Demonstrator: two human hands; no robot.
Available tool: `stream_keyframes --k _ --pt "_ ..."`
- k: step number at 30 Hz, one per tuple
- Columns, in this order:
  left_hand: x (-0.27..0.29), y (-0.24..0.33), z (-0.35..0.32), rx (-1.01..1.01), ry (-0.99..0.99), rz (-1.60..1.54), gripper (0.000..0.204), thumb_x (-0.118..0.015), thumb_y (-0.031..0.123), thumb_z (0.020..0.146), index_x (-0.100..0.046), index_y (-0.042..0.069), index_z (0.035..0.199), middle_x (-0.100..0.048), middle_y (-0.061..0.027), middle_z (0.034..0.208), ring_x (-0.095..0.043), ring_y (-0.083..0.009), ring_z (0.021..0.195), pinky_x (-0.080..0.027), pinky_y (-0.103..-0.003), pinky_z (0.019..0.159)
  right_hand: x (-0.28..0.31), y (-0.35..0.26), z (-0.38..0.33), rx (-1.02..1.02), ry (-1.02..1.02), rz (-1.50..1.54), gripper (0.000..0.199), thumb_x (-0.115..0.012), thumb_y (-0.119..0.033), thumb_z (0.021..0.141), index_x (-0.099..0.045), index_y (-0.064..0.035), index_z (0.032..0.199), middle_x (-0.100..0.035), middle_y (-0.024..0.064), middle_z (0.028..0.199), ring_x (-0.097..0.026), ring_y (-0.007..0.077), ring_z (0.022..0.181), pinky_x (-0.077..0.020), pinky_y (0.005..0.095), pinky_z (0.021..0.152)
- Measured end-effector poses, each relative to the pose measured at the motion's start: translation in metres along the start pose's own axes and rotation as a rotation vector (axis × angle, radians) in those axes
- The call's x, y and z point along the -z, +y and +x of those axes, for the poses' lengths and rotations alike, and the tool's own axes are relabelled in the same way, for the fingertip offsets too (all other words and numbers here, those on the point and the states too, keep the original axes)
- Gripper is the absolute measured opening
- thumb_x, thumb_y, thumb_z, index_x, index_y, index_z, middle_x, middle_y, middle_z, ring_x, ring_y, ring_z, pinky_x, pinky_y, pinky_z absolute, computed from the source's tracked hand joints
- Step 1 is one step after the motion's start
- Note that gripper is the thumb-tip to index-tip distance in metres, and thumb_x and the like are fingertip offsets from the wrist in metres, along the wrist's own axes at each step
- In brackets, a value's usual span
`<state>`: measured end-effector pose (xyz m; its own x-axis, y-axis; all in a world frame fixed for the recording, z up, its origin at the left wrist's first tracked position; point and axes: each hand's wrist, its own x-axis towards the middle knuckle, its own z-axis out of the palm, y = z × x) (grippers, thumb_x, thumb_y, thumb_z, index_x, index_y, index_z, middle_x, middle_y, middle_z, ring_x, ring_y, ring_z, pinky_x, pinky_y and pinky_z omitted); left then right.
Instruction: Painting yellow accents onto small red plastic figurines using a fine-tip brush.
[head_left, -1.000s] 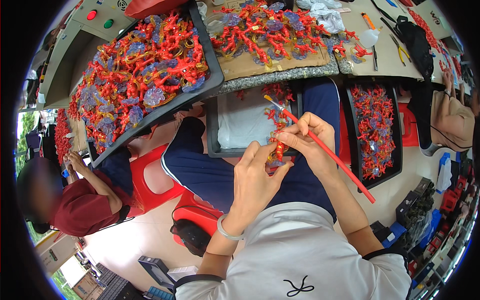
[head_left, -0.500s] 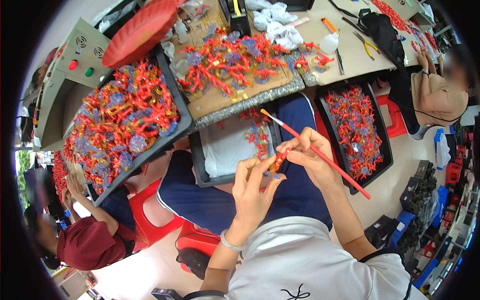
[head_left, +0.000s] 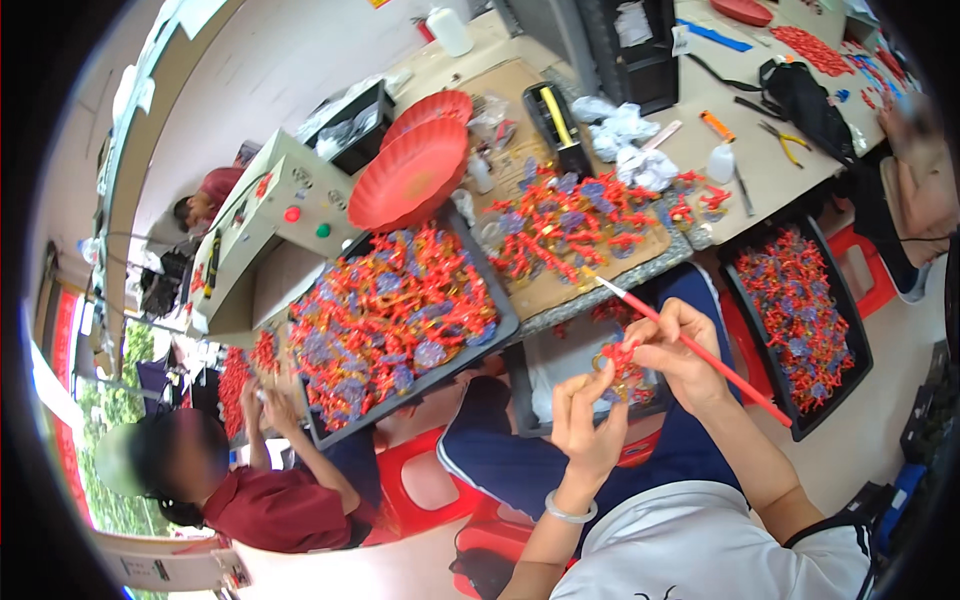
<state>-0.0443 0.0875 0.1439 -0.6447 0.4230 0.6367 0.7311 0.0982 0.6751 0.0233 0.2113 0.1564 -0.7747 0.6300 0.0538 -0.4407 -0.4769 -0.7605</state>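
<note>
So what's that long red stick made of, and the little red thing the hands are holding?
The red stick in the right hand looks like a paintbrush: a thin handle, glossy like painted wood or plastic, with a pale tip. The little red piece held by the left hand looks like shiny moulded plastic, branchy like coral. The black tray beneath looks like matte plastic.

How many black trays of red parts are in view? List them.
3: one tray left of the hands, one small tray on the lap, one tray at the right. More may be hidden.
</note>
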Motion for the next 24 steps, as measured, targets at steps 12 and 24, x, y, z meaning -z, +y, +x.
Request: stream_keyframes --k 12,24 --pt "0.016 -0.021 -0.011 -0.017 0.071 0.057 0.046 -0.074 -0.012 0.057 -0.069 0.006 0.100 -0.057 -0.0095 0.083 -0.057 -0.0231 0.075 -0.049 -0.032 0.064 -0.010 0.025 0.003 -0.104 -0.092 0.021 0.032 -0.068 0.006 0.079 -0.042 -0.0123 0.081 -0.068 0.0139 0.090 -0.063 0.0162 0.089 -0.0482 0.0266 0.075" --pt "0.022 -0.016 -0.018 0.311 -0.130 -0.344 0.040 -0.079 0.006 0.074 -0.062 -0.003 0.109 -0.051 -0.0065 0.096 -0.055 -0.0124 0.087 -0.050 -0.024 0.075 0.003 0.024 0.000 -0.063 -0.095 -0.173 0.028 -0.070 0.004 0.081 -0.045 -0.0082 0.081 -0.061 0.0077 0.084 -0.061 0.0118 0.081 -0.0506 0.0275 0.075"
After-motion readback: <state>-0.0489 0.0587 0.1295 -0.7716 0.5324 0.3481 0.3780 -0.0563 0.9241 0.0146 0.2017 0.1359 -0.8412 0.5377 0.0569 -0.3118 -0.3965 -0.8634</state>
